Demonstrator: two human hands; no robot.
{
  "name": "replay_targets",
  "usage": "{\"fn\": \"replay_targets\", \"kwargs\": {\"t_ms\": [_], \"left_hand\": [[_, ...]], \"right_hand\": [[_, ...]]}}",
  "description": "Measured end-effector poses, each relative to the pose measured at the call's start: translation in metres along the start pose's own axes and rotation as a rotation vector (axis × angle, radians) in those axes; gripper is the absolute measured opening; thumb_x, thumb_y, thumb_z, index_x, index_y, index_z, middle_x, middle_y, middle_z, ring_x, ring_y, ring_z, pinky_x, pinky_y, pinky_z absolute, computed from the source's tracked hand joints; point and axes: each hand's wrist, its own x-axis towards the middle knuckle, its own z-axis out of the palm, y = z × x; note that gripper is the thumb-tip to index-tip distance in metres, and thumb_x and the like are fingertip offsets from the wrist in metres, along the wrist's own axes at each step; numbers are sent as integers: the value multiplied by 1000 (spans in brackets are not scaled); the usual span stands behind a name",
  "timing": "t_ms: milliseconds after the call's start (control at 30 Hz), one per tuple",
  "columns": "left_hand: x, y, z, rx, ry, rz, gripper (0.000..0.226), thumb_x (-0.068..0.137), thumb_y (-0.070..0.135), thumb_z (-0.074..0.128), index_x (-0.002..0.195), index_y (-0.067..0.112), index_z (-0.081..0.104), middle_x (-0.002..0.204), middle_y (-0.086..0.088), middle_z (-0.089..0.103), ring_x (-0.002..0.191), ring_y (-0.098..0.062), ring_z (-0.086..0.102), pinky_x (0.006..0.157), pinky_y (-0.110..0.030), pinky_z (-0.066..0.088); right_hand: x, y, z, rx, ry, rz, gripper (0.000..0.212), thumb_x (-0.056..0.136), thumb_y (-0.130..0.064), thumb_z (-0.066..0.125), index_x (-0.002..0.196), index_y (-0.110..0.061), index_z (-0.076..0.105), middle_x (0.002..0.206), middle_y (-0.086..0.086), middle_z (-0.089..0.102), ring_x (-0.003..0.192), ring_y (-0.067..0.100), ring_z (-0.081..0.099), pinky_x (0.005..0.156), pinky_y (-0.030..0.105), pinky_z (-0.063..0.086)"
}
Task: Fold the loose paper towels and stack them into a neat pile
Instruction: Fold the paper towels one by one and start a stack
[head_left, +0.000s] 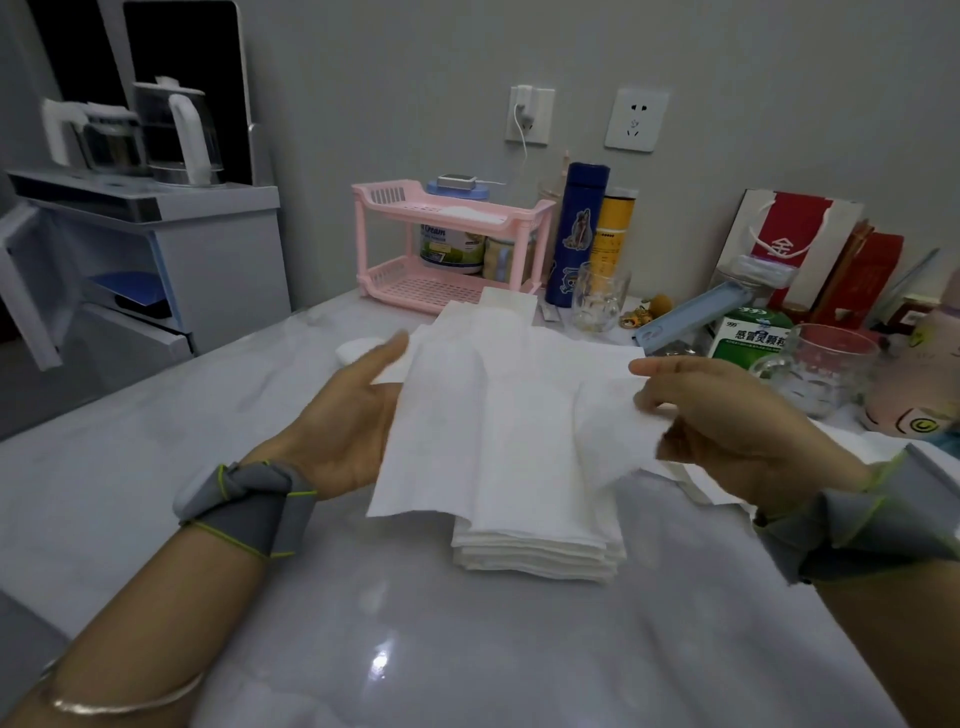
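Note:
A white paper towel (498, 415) hangs spread out above the table, held between both hands. My left hand (348, 415) holds its left edge, thumb on top and fingers hidden behind the sheet. My right hand (727, 415) pinches its right edge, where the paper is crumpled. Directly under the sheet sits a neat pile of folded towels (540, 551) on the white marble table (467, 649); only the pile's near edge shows. More loose white towels (483, 317) lie farther back on the table.
A pink two-tier rack (447, 244) stands at the back. Right of it are a blue flask (576, 234), a yellow tube, a glass mug (597, 301), a green medicine box (748, 332), a glass bowl (826, 364) and red boxes. A water dispenser stands left.

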Motion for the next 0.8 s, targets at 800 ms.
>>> {"fn": "replay_targets", "kwargs": {"t_ms": [800], "left_hand": [[11, 1, -4, 118, 331, 158, 29, 93, 34, 46, 88, 12, 63, 71, 0, 70, 52, -8, 62, 41, -16, 45]], "right_hand": [[77, 73, -48, -1209, 294, -327, 43, 92, -30, 52, 130, -12, 46, 127, 13, 53, 116, 31, 48, 94, 36, 37]]}}
